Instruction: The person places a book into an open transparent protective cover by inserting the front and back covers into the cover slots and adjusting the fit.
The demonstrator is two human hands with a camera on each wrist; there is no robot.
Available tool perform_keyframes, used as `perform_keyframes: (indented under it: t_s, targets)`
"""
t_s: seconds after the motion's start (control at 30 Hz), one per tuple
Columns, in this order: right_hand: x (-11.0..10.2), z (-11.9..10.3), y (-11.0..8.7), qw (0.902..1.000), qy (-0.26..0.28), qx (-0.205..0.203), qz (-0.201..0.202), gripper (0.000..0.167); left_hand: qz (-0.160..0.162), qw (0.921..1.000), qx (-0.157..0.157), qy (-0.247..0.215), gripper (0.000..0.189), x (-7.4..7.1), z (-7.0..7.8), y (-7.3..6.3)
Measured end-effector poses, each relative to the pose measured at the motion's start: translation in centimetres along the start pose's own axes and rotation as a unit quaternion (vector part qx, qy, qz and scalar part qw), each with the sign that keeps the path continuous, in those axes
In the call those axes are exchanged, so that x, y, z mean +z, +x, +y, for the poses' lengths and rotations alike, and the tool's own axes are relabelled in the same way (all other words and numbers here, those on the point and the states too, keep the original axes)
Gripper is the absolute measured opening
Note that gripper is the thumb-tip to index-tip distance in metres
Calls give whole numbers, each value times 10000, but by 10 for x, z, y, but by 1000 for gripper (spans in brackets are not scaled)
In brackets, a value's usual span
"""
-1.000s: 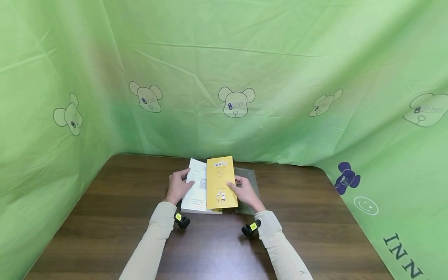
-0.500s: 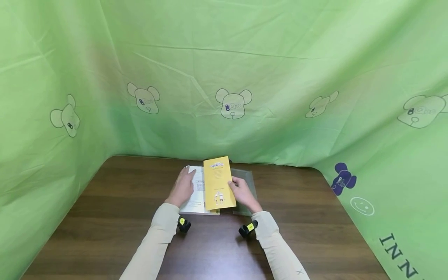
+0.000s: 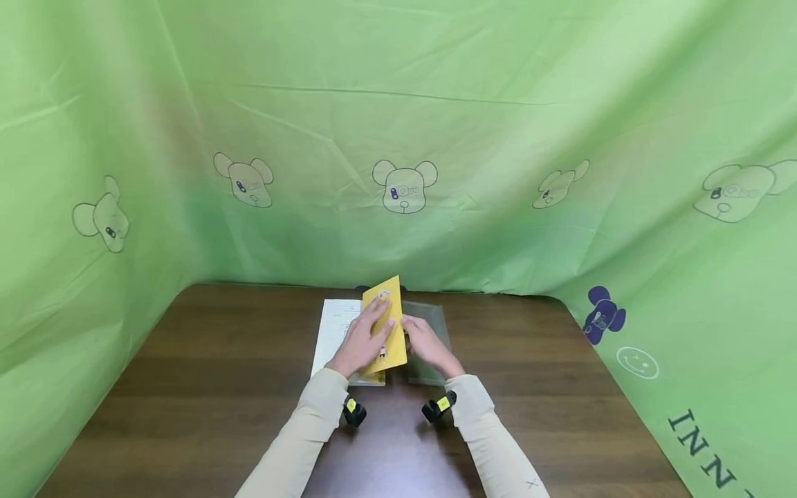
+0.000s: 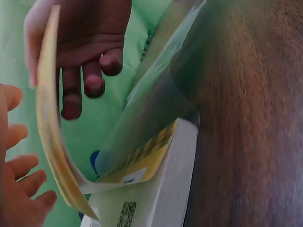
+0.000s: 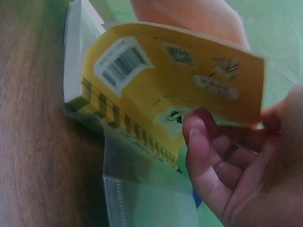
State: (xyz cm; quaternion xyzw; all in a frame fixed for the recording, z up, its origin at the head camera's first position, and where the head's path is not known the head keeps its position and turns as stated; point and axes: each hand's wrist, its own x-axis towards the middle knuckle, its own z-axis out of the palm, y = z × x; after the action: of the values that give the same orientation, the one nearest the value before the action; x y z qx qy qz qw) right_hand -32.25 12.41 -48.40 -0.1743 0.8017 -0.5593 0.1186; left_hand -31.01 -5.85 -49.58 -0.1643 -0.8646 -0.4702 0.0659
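Observation:
A thick book [image 3: 333, 328] lies open at the far middle of the table, its white page on the left. Its yellow cover [image 3: 399, 349] is lifted and tilted up; the right wrist view shows the barcode [image 5: 124, 66] printed on its outside. My right hand [image 3: 429, 344] pinches the cover's right edge, its fingers behind the cover. My left hand [image 3: 363, 337] lies over the yellow inner face with fingers extended. A clear plastic book sleeve [image 3: 428, 373] lies to the right beneath my right hand, its edge against the spine in the right wrist view.
The brown wooden table [image 3: 205, 387] stretches out to both sides and toward me. A green printed cloth [image 3: 311, 173] hangs behind and around it. Black cameras with yellow labels [image 3: 443, 403] sit on both wrists.
My left hand has left the white page and moved right onto the yellow cover. The cover has turned more upright and bends, its right edge still in my right hand.

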Motion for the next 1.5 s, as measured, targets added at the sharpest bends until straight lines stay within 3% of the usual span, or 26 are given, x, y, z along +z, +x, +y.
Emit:
perform_keyframes:
  t_s: [0.23,0.37,0.5,0.57,0.67,0.73,0.83,1.07,1.2,1.5]
  targets:
    - [-5,5,-1,9972,406,-232,-581,53,240,9996,64,-99,66,6,5,5]
    - [-14,11,-6,9960,-513,-521,-515,43,223,9997,3,-64,65,8,9,6]
    - [-29,22,-14,9803,-1841,-564,-432,51,3,9989,31,478,61,9,10,4]
    - [-37,28,-19,9737,-2171,-390,-570,63,-201,9942,153,1044,58,10,7,3]
    - [-47,34,-25,9643,-2481,-80,-918,80,-492,9793,435,1913,56,12,2,1]
    - [-51,38,-28,9592,-2596,97,-1116,89,-622,9718,581,2198,55,15,-1,0]
    - [-54,39,-30,9526,-2742,253,-1297,95,-675,9685,702,2292,57,19,-1,-1]
    - [-60,43,-31,9507,-2758,184,-1408,94,-853,9645,908,2330,56,24,12,2]
    - [-61,45,-30,9494,-2784,113,-1450,94,-968,9552,1103,2571,54,31,17,5]
    - [-61,44,-35,9519,-2701,160,-1437,93,-1329,9359,1006,3104,57,41,23,3]
